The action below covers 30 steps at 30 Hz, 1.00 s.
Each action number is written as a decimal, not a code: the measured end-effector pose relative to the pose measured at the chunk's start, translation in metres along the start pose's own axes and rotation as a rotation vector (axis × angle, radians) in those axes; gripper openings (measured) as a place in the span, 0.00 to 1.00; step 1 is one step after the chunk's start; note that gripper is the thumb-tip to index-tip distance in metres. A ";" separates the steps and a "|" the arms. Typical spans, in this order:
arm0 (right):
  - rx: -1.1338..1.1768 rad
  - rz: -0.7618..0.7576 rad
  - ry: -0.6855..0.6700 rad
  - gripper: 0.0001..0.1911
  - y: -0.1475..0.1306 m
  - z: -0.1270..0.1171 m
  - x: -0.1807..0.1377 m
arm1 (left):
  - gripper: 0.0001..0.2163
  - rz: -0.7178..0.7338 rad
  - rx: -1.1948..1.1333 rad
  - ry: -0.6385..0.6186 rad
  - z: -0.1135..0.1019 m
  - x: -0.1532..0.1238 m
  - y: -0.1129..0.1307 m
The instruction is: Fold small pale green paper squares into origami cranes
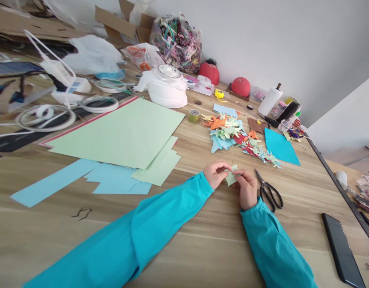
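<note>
A small piece of light green folded paper (pixel 231 176) is held between both hands just above the wooden table (pixel 184 236). My left hand (pixel 216 173) pinches its left side with closed fingers. My right hand (pixel 246 187) pinches its right side, thumb and fingertips pressed on the paper. Both arms wear teal sleeves. Black-handled scissors (pixel 270 193) lie on the table right beside my right hand.
A pile of folded paper shapes (pixel 235 136) lies beyond the hands, with a blue sheet (pixel 280 147) to its right. Large green paper sheets (pixel 124 134) and blue paper pieces (pixel 82 180) lie left. A black phone (pixel 342 250) rests near the right edge. Tape rolls and clutter fill the back.
</note>
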State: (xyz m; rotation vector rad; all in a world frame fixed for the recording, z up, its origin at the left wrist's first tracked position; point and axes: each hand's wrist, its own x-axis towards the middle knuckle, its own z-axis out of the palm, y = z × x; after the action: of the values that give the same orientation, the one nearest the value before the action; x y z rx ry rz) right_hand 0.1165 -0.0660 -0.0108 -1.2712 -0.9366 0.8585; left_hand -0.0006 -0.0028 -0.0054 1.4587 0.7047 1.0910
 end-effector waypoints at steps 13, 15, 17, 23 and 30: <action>-0.044 -0.011 0.017 0.05 -0.001 0.002 0.000 | 0.08 -0.047 0.041 -0.032 0.002 0.002 -0.006; 0.017 0.023 0.040 0.06 0.000 0.001 0.001 | 0.09 -0.121 -0.041 -0.056 0.002 0.002 -0.004; 0.092 0.065 0.053 0.07 0.001 0.000 0.002 | 0.08 -0.193 -0.142 -0.071 0.000 0.003 -0.002; 0.252 0.142 0.069 0.08 -0.004 -0.002 0.004 | 0.10 -0.356 -0.342 -0.139 -0.008 0.009 0.000; 0.331 0.158 0.063 0.06 -0.010 -0.002 0.005 | 0.16 -0.391 -0.443 -0.191 -0.007 0.008 -0.004</action>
State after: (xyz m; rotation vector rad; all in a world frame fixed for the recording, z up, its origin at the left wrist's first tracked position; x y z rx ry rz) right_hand 0.1199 -0.0635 -0.0008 -1.0865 -0.6194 1.0435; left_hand -0.0029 0.0079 -0.0082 0.9776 0.5398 0.7337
